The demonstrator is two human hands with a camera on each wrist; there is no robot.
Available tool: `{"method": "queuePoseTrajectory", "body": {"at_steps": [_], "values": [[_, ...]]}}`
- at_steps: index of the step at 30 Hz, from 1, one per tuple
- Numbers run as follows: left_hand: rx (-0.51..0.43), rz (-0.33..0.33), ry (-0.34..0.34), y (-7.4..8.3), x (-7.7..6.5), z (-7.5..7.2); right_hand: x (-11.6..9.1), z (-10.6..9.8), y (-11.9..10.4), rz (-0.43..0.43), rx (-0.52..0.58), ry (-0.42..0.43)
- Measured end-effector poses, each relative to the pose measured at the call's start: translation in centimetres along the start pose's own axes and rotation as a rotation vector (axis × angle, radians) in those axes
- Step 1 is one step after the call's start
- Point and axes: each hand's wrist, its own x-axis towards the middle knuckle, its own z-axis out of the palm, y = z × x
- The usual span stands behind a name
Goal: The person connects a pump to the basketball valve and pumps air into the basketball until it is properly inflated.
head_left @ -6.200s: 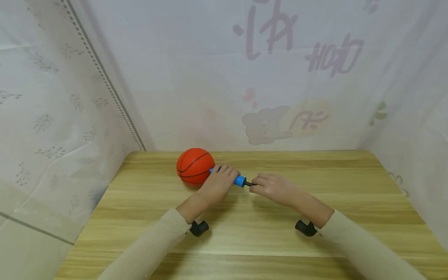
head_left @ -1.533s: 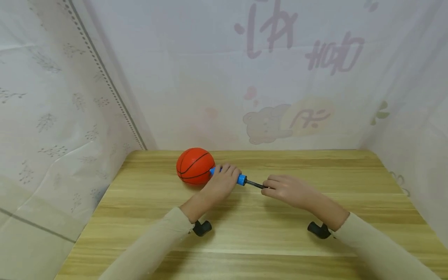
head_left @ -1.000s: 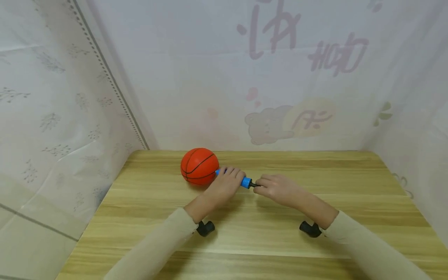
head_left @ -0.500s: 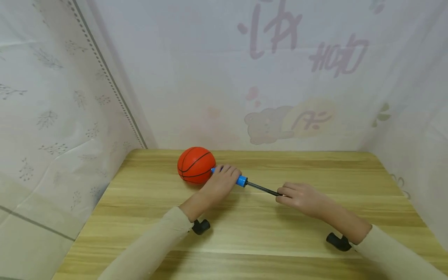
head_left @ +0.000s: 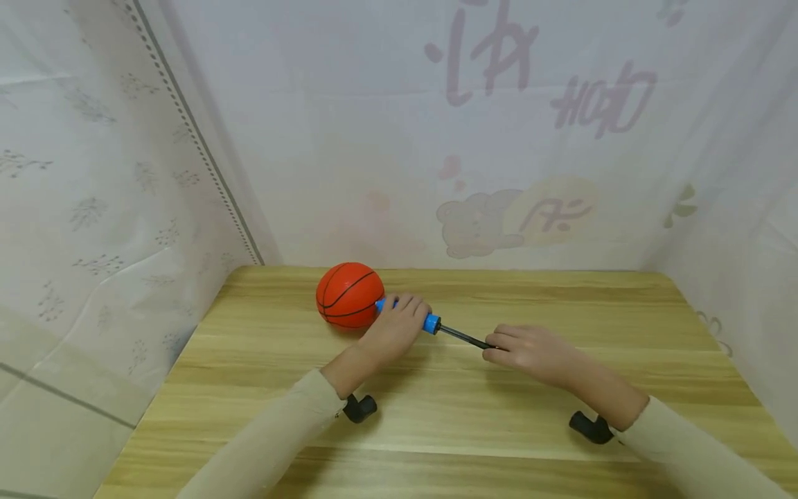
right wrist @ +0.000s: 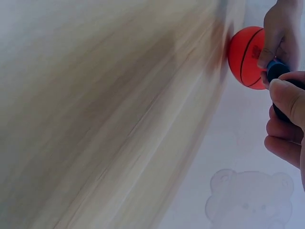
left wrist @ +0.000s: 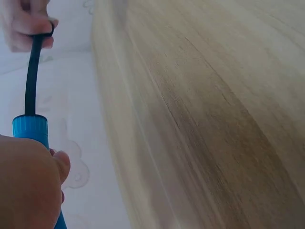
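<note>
A red ball with black basketball lines [head_left: 350, 295] rests on the wooden table near its back edge. My left hand [head_left: 397, 329] grips the blue barrel of a hand pump [head_left: 431, 323], whose narrow blue tip meets the ball's right side. Whether a needle enters the ball cannot be made out. To the right, the pump's dark rod [head_left: 463, 336] is partly drawn out. My right hand [head_left: 530, 352] holds the black handle [right wrist: 281, 114] at the rod's end, thumb and fingers curled round it in the right wrist view. The left wrist view shows the blue barrel [left wrist: 30, 127] in the left fist.
The wooden table [head_left: 474, 430] spreads out under both forearms. Pale printed cloth [head_left: 349, 138] hangs behind it and along both sides. A black wrist mount [head_left: 360, 409] sits under the left sleeve, another [head_left: 589, 427] under the right.
My right hand has slid the rod in and out, pulling it far out half a second ago and now slightly back inward. The left hand keeps its grip; the ball stays nearly in place.
</note>
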Motion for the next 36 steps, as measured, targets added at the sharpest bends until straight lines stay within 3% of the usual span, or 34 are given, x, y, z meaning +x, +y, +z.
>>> {"method": "queuePoseTrajectory", "body": {"at_steps": [10,19,29,36], "values": [[-0.033,-0.026,-0.015,0.5,0.2,0.0,3.0,1.2,0.6,0.052,0.019,-0.069],[-0.039,0.028,0.005,0.8,-0.1,0.0,4.7,2.1,0.6,0.039,0.016,-0.047],[0.008,0.047,0.029,-0.5,-0.6,-0.4,3.0,1.7,0.4,0.038,0.020,-0.011],[0.002,0.076,0.043,-1.5,-1.0,-0.4,0.8,0.0,0.0,-0.037,0.009,0.043]]}}
